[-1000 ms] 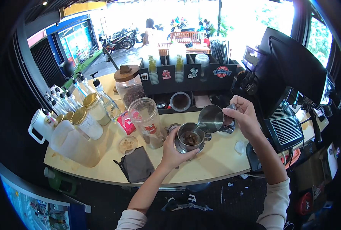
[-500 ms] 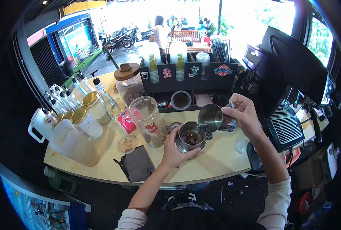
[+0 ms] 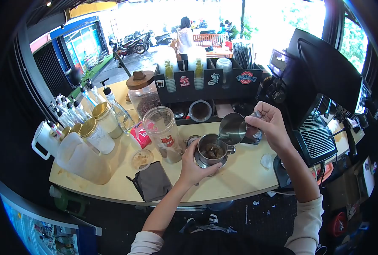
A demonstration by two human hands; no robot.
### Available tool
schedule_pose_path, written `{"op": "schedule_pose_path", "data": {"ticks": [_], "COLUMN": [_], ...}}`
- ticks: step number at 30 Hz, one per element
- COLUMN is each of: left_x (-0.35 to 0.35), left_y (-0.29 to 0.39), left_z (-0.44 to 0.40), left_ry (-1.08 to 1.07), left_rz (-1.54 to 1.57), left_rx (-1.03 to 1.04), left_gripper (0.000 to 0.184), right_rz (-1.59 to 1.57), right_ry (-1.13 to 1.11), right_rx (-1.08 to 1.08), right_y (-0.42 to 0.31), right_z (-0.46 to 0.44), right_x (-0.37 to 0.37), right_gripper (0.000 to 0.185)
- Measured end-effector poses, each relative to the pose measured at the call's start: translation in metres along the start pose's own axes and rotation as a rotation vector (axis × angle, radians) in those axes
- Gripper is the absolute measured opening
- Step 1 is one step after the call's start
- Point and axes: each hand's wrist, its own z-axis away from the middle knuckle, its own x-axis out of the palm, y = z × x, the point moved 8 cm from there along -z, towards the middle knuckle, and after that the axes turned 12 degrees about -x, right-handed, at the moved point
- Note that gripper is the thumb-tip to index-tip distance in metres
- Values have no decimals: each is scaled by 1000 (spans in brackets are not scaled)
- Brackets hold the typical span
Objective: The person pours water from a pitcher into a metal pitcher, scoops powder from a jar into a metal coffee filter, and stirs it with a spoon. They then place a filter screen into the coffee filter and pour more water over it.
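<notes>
At the counter [image 3: 248, 182], your left hand [image 3: 194, 166] holds the cup [image 3: 212, 152], right hand [image 3: 268, 124] the jug [image 3: 232, 128]; the person [image 3: 184, 39] outside has moved right.

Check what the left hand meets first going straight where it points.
The metal cup, in contact with the left hand. Beyond that, probably the tilted metal pitcher, though relative height is unclear.

Pale yellow counter [image 3: 240, 178]; near, dark grey cloth [image 3: 153, 182]; left, gold jar lids [image 3: 100, 110]; far, black cup holder [image 3: 210, 91] with red-and-blue sticker [image 3: 246, 77].
</notes>
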Motion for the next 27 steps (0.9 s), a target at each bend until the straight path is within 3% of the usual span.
{"op": "schedule_pose_path", "data": {"ticks": [27], "left_x": [-1], "left_y": [-1], "left_z": [-1], "left_ry": [10], "left_rz": [50], "left_rx": [0], "left_gripper": [84], "right_rz": [67], "right_ry": [42], "right_rx": [-27], "right_y": [4], "right_z": [-10], "right_x": [-7], "right_gripper": [22]}}
